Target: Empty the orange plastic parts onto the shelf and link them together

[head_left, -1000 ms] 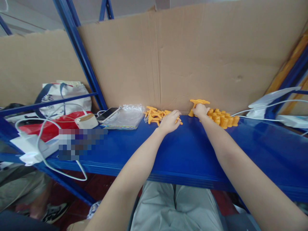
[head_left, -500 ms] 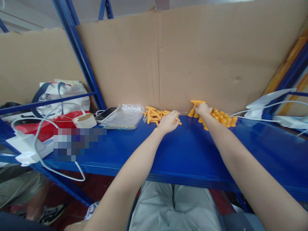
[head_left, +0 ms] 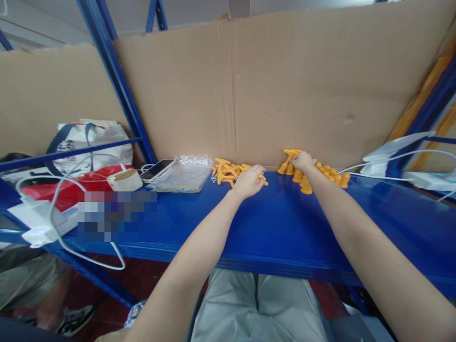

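Several yellow pieces with small metal chains (head_left: 224, 172) lie heaped at the back of the blue table. My left hand (head_left: 250, 180) rests over the right end of this heap, its fingers curled on a yellow piece. Further right, several yellow cone-shaped pieces (head_left: 329, 175) stand close together. At their left side my right hand (head_left: 302, 161) pinches a yellow T-shaped piece (head_left: 292, 153), held up by its upper part among the standing ones. The fingertips of both hands are partly hidden.
A clear plastic bag (head_left: 194, 175), a phone (head_left: 158, 169), a white charger (head_left: 124, 180) and a red bag (head_left: 89, 179) lie to the left. Cardboard (head_left: 302, 85) stands behind. White cables cross the right side. Another person's leg and shoe (head_left: 76, 319) show at lower left.
My right hand has shifted slightly, uncovering more of the standing yellow pieces below it. My left hand stays almost where it was.
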{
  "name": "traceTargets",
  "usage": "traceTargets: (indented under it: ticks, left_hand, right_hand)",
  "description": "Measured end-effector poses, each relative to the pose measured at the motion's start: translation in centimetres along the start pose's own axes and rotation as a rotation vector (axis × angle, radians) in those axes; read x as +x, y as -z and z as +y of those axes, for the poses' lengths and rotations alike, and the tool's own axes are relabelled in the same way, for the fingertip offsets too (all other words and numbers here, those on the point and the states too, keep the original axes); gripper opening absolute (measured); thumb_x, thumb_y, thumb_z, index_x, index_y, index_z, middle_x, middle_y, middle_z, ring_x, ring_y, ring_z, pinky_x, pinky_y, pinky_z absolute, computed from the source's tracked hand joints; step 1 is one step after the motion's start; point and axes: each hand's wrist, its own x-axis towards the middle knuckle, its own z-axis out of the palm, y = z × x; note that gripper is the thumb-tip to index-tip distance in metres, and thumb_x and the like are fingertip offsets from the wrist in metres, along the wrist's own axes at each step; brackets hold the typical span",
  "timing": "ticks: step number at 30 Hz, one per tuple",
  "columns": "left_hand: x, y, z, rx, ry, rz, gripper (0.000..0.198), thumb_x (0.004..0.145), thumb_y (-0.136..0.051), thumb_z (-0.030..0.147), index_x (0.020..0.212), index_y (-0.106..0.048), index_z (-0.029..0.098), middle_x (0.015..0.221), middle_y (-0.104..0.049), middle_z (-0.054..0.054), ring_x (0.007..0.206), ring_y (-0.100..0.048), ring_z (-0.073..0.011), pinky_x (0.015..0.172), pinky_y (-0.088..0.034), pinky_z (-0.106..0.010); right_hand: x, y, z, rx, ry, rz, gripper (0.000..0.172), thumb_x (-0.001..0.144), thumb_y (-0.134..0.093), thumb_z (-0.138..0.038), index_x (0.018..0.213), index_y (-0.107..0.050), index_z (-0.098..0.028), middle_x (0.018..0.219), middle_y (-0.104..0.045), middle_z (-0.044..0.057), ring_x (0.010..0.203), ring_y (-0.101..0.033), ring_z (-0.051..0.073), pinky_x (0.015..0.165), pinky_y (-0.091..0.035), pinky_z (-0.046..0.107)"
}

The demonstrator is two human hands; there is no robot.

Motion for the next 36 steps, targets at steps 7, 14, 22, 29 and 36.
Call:
traceTargets:
  ticks: [7, 14, 22, 29, 36]
  left_hand:
    - [0.0, 0.2, 0.2, 0.006, 0.010, 0.001, 0.025, 0.089, -0.049, 0.012, 0.110, -0.062, 0.016, 0.118, -0.069, -0.011, 0.113, -0.065, -0.0224, 0.100, -0.051, -0.037]
    - [0.0, 0.0, 0.1, 0.004, 0.007, 0.006, 0.025, 0.088, -0.050, 0.012, 0.109, -0.063, 0.016, 0.117, -0.069, -0.011, 0.112, -0.066, -0.0226, 0.100, -0.052, -0.037]
    - [0.0, -0.1, 0.0, 0.007, 0.017, 0.001, 0.026, 0.089, -0.049, 0.013, 0.111, -0.063, 0.016, 0.119, -0.069, -0.011, 0.113, -0.065, -0.0229, 0.101, -0.052, -0.038]
    - [0.0, 0.0, 0.2, 0.003, 0.028, -0.012, 0.026, 0.090, -0.049, 0.013, 0.112, -0.063, 0.015, 0.119, -0.069, -0.012, 0.114, -0.065, -0.0233, 0.101, -0.050, -0.038]
    - [0.0, 0.0, 0.3, 0.003, 0.036, -0.024, 0.025, 0.090, -0.050, 0.012, 0.111, -0.064, 0.012, 0.118, -0.069, -0.014, 0.113, -0.065, -0.0240, 0.100, -0.050, -0.036]
  right_hand:
    - [-1.2, 1.5, -0.3, -0.067, -0.086, -0.024, 0.032, 0.089, -0.057, -0.029, 0.114, -0.075, -0.019, 0.124, -0.072, 0.015, 0.120, -0.063, 0.033, 0.102, -0.044, 0.049]
    - [-1.4, 1.6, 0.5, -0.075, -0.102, -0.013, 0.036, 0.090, -0.055, -0.031, 0.117, -0.073, -0.015, 0.124, -0.070, 0.020, 0.121, -0.063, 0.036, 0.103, -0.042, 0.052]
    - [-1.6, 1.5, 0.5, 0.009, -0.058, 0.065, 0.031, 0.086, -0.057, -0.030, 0.111, -0.072, -0.018, 0.114, -0.073, 0.016, 0.115, -0.064, 0.036, 0.103, -0.040, 0.056]
    - [-1.5, 0.6, 0.5, 0.138, 0.033, 0.184, 0.068, 0.079, -0.063, -0.031, 0.143, -0.046, -0.016, 0.139, -0.054, 0.022, 0.124, -0.055, 0.038, 0.104, -0.037, 0.060]
    - [-1.3, -0.6, 0.4, 0.076, 0.293, 0.209, 0.054, 0.079, -0.055, -0.026, 0.133, -0.062, -0.027, 0.148, -0.045, 0.015, 0.133, -0.041, 0.042, 0.102, -0.035, 0.068]
